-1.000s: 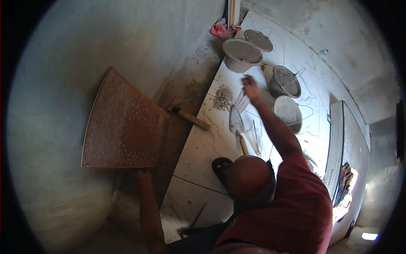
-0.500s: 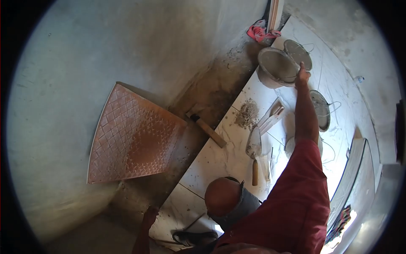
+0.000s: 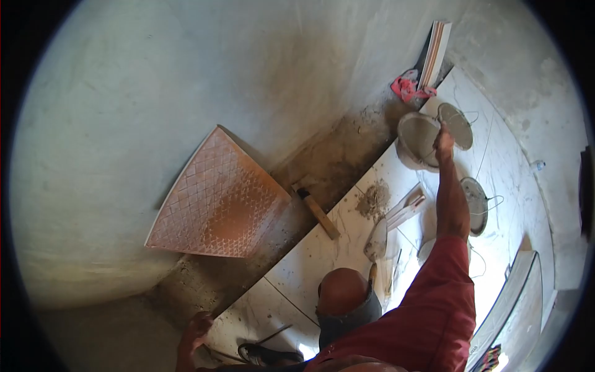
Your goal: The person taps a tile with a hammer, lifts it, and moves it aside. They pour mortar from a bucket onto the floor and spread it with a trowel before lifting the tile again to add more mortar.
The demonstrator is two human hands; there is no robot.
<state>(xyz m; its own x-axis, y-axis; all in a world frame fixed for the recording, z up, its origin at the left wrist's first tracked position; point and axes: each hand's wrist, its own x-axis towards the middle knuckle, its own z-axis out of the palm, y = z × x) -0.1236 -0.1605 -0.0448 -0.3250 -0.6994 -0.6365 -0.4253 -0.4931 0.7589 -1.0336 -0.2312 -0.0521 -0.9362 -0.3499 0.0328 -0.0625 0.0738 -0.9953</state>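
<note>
The right hand [image 3: 444, 144] reaches to the right rim of a wide bucket [image 3: 406, 155] in the upper right of the frame, its fingers bunched there; whether they pinch the rim or the thin handle beside it cannot be told. The left hand [image 3: 199, 325] is low at the lower left, beside the edge of the white tiled floor [image 3: 288, 263]. Its fingers look bent, but whether they press on anything cannot be made out.

A 2nd bucket [image 3: 471, 137] stands just behind the wide bucket, and a 3rd bucket [image 3: 486, 212] stands apart at right. A striped strip [image 3: 436, 53] leans near the top right corner, with a pink-red cloth [image 3: 409, 87] at its foot. Between the person's knee [image 3: 344, 291] and the wide bucket lie a heap of grit [image 3: 374, 199], some pale strips [image 3: 406, 209] and a trowel [image 3: 376, 239]. A wooden-handled tool [image 3: 323, 220] lies across the floor edge at centre. Left of it, a reddish-brown ridged tile [image 3: 211, 198] leans against the wall [image 3: 186, 93].

The right forearm and dark red sleeve [image 3: 434, 291] cover most of a 4th bucket [image 3: 426, 251]. The knee hides part of the trowel's handle. At the bottom, a dark shoe [image 3: 266, 354] is partly cut off; at lower right, a long panel [image 3: 511, 310] runs into the black border.
</note>
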